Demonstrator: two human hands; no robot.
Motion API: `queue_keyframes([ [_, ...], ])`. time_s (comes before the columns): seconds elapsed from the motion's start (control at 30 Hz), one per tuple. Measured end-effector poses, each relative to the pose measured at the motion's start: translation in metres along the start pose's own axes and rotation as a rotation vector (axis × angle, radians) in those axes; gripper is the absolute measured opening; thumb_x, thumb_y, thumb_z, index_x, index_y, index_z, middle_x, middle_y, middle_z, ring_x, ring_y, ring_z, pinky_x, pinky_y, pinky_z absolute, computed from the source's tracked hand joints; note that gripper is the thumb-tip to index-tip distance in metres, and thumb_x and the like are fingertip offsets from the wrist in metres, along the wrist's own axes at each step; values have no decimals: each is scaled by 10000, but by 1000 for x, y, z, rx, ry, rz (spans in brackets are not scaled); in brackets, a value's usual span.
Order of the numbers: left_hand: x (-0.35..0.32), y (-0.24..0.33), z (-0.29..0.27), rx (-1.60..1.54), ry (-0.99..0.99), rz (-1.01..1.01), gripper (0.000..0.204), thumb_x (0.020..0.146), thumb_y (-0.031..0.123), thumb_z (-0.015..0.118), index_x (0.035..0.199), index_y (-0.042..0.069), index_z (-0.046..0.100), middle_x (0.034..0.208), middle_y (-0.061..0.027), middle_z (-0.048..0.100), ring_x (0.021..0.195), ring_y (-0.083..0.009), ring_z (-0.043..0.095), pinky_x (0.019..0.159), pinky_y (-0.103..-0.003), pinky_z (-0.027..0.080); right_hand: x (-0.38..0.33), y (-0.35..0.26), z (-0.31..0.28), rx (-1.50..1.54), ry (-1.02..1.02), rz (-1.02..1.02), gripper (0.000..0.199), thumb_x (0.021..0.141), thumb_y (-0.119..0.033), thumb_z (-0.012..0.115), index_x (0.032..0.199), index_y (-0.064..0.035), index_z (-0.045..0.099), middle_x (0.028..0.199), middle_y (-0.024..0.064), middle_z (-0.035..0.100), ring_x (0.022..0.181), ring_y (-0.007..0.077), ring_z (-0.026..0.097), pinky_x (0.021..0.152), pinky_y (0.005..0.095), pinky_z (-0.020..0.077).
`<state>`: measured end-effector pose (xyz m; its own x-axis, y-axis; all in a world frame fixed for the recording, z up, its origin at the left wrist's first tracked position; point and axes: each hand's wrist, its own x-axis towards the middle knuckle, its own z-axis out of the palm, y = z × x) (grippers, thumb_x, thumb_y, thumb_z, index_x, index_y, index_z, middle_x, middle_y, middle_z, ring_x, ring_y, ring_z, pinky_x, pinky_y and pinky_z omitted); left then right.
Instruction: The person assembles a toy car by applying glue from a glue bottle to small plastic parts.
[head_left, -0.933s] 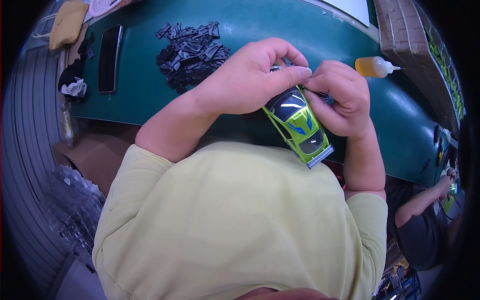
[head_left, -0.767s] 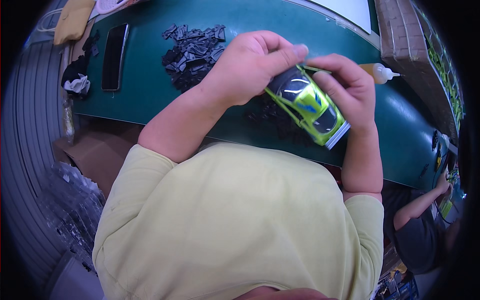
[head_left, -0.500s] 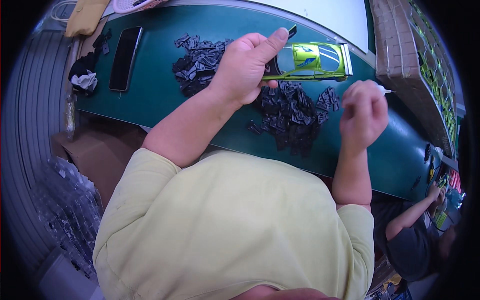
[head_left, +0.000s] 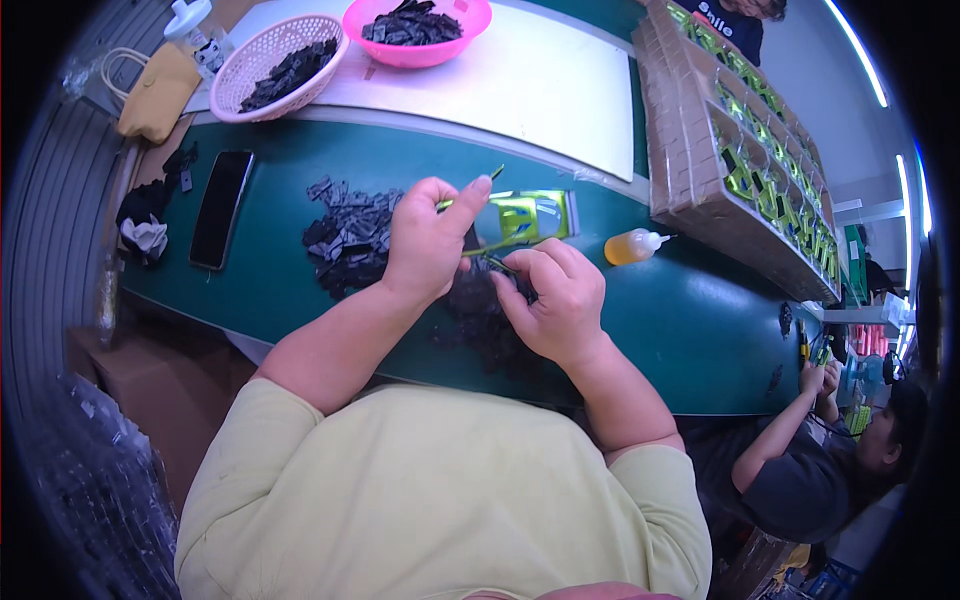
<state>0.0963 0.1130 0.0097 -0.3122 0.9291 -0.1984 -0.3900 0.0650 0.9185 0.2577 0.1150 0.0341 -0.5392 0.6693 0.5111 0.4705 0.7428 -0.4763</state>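
Observation:
My left hand (head_left: 430, 240) is closed around one end of a shiny green toy car body (head_left: 520, 215) with blue and white markings, held above the table. The fingers hide much of that end. Beside the car's near side, the thumb and forefinger of my right hand (head_left: 556, 298) are pinched on a small black plastic part (head_left: 496, 264), whose shape is mostly hidden. Loose black plastic parts (head_left: 480, 325) lie heaped below my hands, and another heap (head_left: 350, 235) is to the left. A squeeze bottle of amber liquid (head_left: 630, 247) with a white nozzle lies right of the car.
A phone (head_left: 221, 210) lies on the green table (head_left: 690, 330) at left. Pink baskets (head_left: 232, 75) of black parts stand at the back beside a white board (head_left: 500, 85). A cardboard box (head_left: 690, 170) of green car bodies stands right. A co-worker (head_left: 800, 470) sits at lower right.
My right hand has moved left from beside the bottle's nozzle to the car's near side. The bottle now shows fully. The view has shifted, bringing the baskets and more of the box into sight.

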Motion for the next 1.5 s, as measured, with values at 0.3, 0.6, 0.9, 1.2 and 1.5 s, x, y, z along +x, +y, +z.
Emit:
queue_keyframes([
  [0.3,12,10,-3,-185,-85,5,339,822,333,690,759,73,481,596,-9,536,397,-57,458,309,-190,340,-1,10,4,242,140,23,192,695,-12,732,859,-10,633,751,93,587,567,168,556,506,253,448],
  [0.6,-2,10,0,-199,-151,5,277,870,302,635,738,99,501,583,6,534,394,-49,456,309,-171,300,3,8,1,105,160,-268,158,668,9,712,787,-15,611,663,83,566,538,229,556,479,290,441],
  [0.9,-3,2,4,-165,-89,5,272,856,282,658,768,87,490,588,-7,550,388,-45,459,309,-169,311,1,12,9,129,122,-208,164,682,0,708,816,-14,614,712,101,605,588,243,598,517,295,476],
  [1.2,-10,-3,9,-152,-59,13,269,850,274,667,764,92,488,598,-13,562,386,-47,460,311,-171,316,-1,14,3,72,-6,-248,177,678,4,706,833,-13,622,745,101,615,618,247,609,543,289,489],
  [1.5,-1,5,-3,-193,-91,140,253,868,262,643,763,84,497,582,-16,555,383,-58,461,321,-178,321,-11,2,8,1081,81,656,177,823,-12,588,992,36,603,852,117,644,731,176,645,614,245,509],
])
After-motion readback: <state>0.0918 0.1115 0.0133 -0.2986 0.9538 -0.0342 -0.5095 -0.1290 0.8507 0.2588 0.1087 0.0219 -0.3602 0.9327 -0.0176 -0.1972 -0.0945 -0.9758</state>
